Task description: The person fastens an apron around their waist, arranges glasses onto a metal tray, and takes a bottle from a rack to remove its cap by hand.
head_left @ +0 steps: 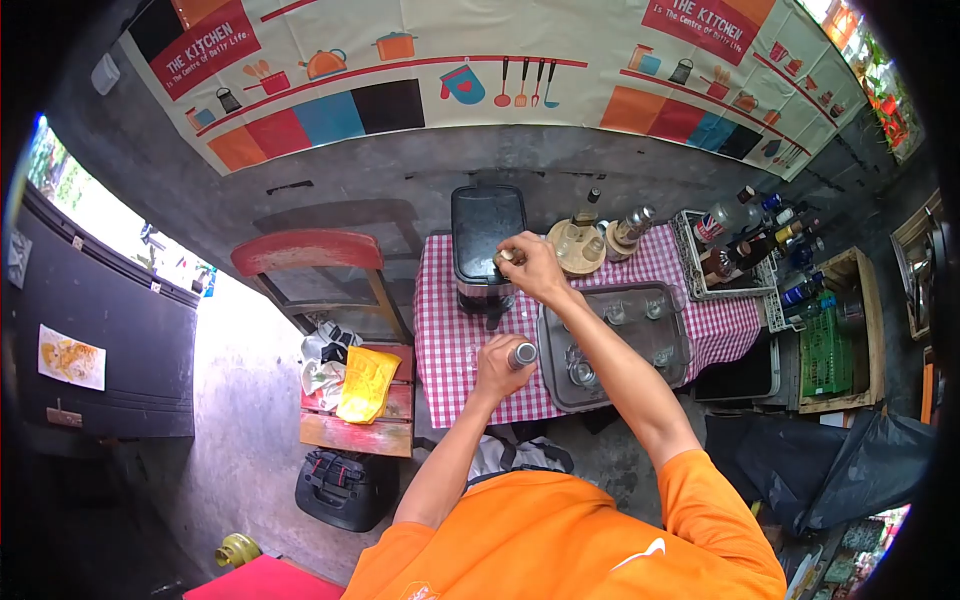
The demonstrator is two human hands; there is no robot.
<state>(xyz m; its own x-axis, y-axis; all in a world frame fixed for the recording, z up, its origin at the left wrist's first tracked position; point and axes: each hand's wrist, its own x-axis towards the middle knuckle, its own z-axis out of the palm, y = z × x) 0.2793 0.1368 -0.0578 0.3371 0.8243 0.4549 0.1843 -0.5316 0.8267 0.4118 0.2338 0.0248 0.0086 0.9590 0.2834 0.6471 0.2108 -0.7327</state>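
My left hand [497, 371] is wrapped round a small upright cylinder with a grey round top [522, 353], above the pink checked tablecloth [445, 372]. My right hand [535, 266] pinches a small brownish, cap-like piece [513, 257] over the front right edge of a black boxy appliance [487, 225]; its exact kind is unclear. A dark handle [493, 322] sticks out below that appliance. Right of my left hand lies a grey tray [610, 392] with several clear glasses. Behind my right hand stands a round wooden holder [578, 262] with glass vessels, beside a metal-topped jar [630, 230].
A white wire basket [735, 290] of bottles sits at the table's right end. Farther right is a wooden crate [868, 345] with a green basket [826, 350]. On the left, a red-backed chair [310, 250] carries a yellow bag [368, 385]; a black bag [345, 490] rests on the floor.
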